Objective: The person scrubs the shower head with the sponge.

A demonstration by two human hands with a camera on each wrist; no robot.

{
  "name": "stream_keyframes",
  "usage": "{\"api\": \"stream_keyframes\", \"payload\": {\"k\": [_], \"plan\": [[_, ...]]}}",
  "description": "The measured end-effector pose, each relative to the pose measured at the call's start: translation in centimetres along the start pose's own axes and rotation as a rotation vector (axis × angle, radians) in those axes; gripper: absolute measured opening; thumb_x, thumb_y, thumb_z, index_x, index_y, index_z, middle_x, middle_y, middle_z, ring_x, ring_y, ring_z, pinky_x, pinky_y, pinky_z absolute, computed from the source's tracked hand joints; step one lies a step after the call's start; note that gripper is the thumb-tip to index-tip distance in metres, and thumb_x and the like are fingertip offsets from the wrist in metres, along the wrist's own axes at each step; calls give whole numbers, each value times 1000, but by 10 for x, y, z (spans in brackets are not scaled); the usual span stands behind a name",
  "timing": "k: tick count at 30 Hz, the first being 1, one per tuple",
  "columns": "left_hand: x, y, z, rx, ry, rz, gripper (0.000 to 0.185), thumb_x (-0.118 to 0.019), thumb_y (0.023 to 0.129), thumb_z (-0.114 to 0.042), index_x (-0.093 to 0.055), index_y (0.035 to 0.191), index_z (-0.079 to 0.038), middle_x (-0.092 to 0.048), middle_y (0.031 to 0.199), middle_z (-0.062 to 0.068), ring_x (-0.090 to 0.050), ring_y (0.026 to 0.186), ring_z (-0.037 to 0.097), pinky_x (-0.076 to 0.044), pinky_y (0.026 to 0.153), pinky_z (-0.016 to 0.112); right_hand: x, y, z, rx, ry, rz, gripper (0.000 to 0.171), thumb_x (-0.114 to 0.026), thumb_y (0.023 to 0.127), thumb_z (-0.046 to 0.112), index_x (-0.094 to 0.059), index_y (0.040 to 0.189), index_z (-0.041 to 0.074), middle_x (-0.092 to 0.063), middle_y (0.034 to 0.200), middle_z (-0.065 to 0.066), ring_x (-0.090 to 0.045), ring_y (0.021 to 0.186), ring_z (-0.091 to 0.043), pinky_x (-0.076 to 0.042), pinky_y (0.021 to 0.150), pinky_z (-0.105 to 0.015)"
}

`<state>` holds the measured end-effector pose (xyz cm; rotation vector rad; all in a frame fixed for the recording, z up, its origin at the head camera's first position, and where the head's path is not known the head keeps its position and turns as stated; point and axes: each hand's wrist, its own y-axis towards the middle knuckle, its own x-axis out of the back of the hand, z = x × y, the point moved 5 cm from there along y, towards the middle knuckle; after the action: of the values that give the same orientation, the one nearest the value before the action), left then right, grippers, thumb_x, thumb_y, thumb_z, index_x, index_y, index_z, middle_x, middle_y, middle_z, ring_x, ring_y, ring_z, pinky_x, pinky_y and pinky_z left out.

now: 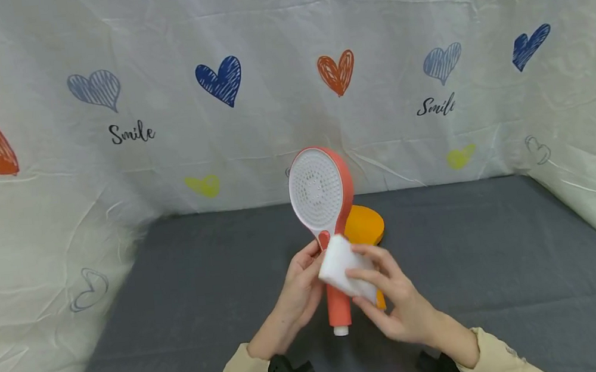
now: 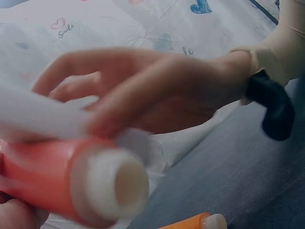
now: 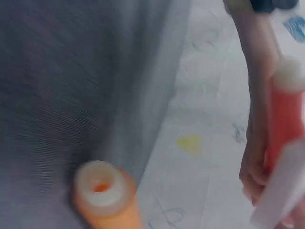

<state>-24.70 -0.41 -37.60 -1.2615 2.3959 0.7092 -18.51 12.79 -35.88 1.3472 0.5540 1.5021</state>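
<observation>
My left hand grips the handle of a coral shower head and holds it upright, its white spray face towards me. My right hand pinches a white sponge and presses it against the handle just below the head. The left wrist view shows, blurred, the handle's white threaded end, the sponge and the right hand over it. In the right wrist view the coral handle and the sponge are at the right edge.
A second, orange shower head lies on the dark grey tabletop behind my hands; its handle end points towards me. White sheets printed with hearts wall the table on three sides.
</observation>
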Motion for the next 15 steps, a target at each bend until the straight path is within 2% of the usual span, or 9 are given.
{"api": "stream_keyframes", "payload": {"k": [3, 6, 9, 15], "plan": [[1, 0, -4, -29, -5, 28, 35, -37, 98, -2, -38, 131, 8, -57, 114, 8, -57, 94, 17, -47, 87, 27, -6, -10, 16, 91, 14, 143, 29, -58, 91, 17, -56, 118, 7, -39, 127, -30, -39, 115, -34, -38, 99, -33], [-2, -1, -5, -45, -2, 67, 32, -39, 99, -7, -41, 128, 4, -57, 113, 6, -56, 90, 17, -47, 85, 27, -7, -12, 25, 185, 6, 193, 28, -57, 90, 14, -56, 116, 6, -39, 125, -30, -39, 116, -35, -34, 103, -34], [-4, -1, -2, -33, 3, 74, 34, -41, 99, -11, -39, 127, 7, -57, 110, 4, -57, 89, 15, -48, 82, 25, -6, -7, 22, 208, -21, 135, 27, -57, 90, 14, -57, 116, 5, -39, 124, -32, -40, 115, -36, -34, 103, -34], [-8, -3, 4, -2, 25, 71, 39, -41, 98, -5, -34, 133, 9, -54, 118, 4, -54, 100, 14, -46, 88, 25, 2, 8, -1, 78, -84, -103, 28, -57, 92, 18, -57, 115, 2, -38, 124, -34, -40, 113, -37, -39, 94, -31]]}}
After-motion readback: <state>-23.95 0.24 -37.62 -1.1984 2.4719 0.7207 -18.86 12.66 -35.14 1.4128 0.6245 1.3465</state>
